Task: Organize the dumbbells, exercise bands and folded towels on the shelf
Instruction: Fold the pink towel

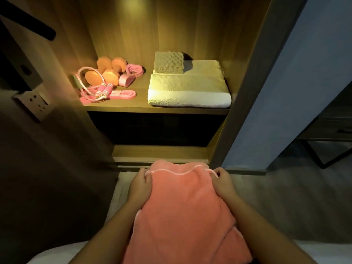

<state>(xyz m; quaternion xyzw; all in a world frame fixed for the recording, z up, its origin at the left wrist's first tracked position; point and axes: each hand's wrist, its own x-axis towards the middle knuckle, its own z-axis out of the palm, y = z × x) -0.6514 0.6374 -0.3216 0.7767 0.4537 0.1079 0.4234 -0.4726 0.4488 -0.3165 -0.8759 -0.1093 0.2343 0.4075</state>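
The lit shelf (142, 88) in the upper centre of the frame is holding two groups of items. On its left half, two orange dumbbells (106, 70) are sitting side by side towards the back. A pink skipping rope (103, 88) is looping around the left one, with its foam handles lying in front. A flat pink exercise band (123, 94) is lying near the front edge, under the rope's handles. A pink figure-eight band (131, 74) is resting just right of the dumbbells. On the right half, a cream folded towel (190, 88) is lying flat, and a small textured folded cloth (168, 62) is sitting on its back left part. The compartment (156, 128) beneath the shelf is lying in darkness, and its contents cannot be told. In the lower centre of the frame, below the cabinet, a coral towel (182, 206) with a pale piped edge is being held. The left hand (140, 184) is gripping its upper left corner with fingers curled over the edge. The right hand (222, 182) is gripping its upper right corner the same way. Whether the towel is resting on a surface cannot be told. A wall socket (35, 101) is showing at the left middle of the frame.
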